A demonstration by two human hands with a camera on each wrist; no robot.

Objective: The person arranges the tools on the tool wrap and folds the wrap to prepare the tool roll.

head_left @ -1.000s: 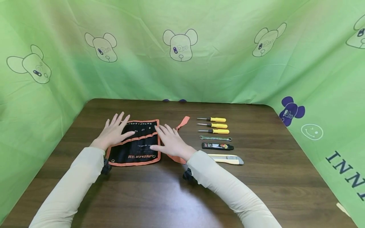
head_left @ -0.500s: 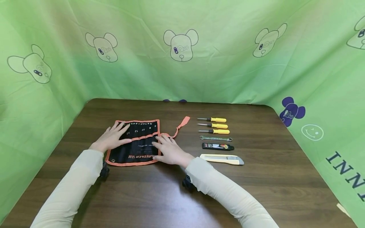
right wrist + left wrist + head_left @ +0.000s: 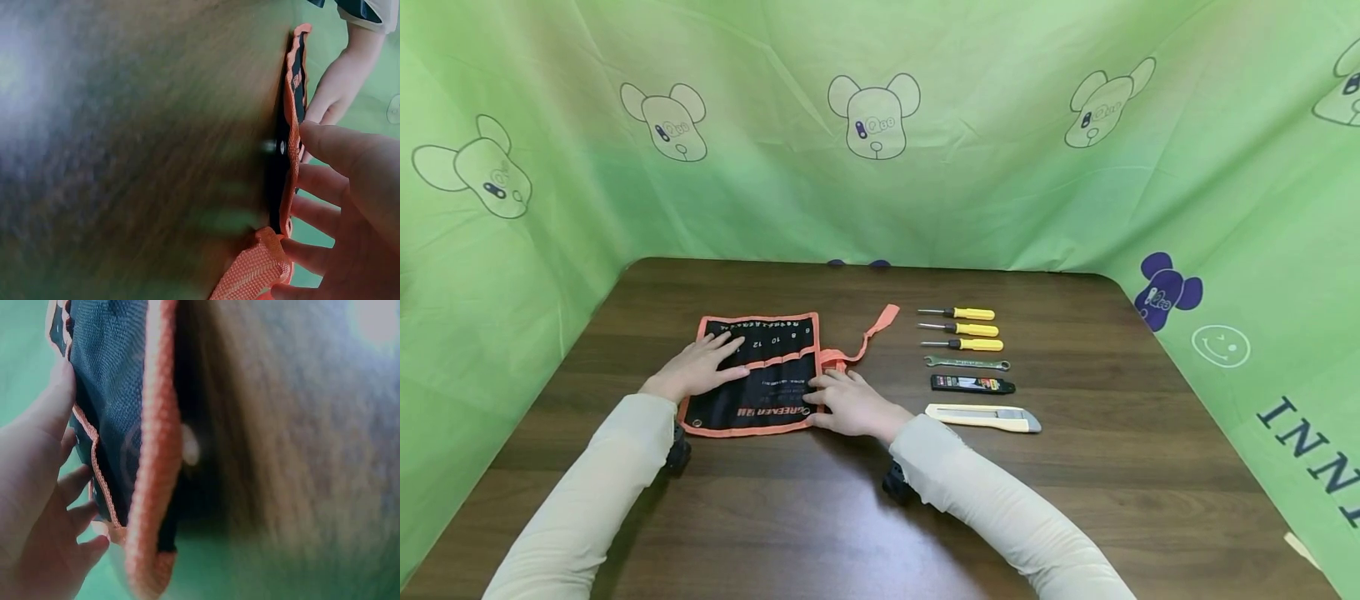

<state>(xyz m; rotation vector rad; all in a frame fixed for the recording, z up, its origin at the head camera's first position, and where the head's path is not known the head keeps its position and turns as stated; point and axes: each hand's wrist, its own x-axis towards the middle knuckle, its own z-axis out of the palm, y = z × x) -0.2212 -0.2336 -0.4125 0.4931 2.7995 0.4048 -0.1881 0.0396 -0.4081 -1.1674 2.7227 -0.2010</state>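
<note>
A black tool pouch (image 3: 775, 385) with orange edging lies spread flat on the wooden table, its printed lettering upside down in the head view. My left hand (image 3: 696, 367) rests on the pouch's left side, fingers spread. At its right edge my right hand (image 3: 853, 406) touches the border with fingers extended. An orange strap (image 3: 871, 333) trails from the pouch's right side. The left wrist view shows the orange edging (image 3: 156, 431) close up beside the spread fingers. In the right wrist view, the fingertips meet the pouch's rim (image 3: 291, 125), near the strap (image 3: 256, 269).
Right of the pouch lie several tools in a column: yellow-handled screwdrivers (image 3: 973, 330), a combination wrench (image 3: 967, 364), a black case with a label (image 3: 972, 384) and a utility knife (image 3: 985, 418). Green printed cloth (image 3: 880, 208) hangs behind the table (image 3: 880, 517).
My right hand has moved down along the pouch's right edge, uncovering the strap. My left hand has shifted slightly lower on the pouch. The tools have stayed put.
</note>
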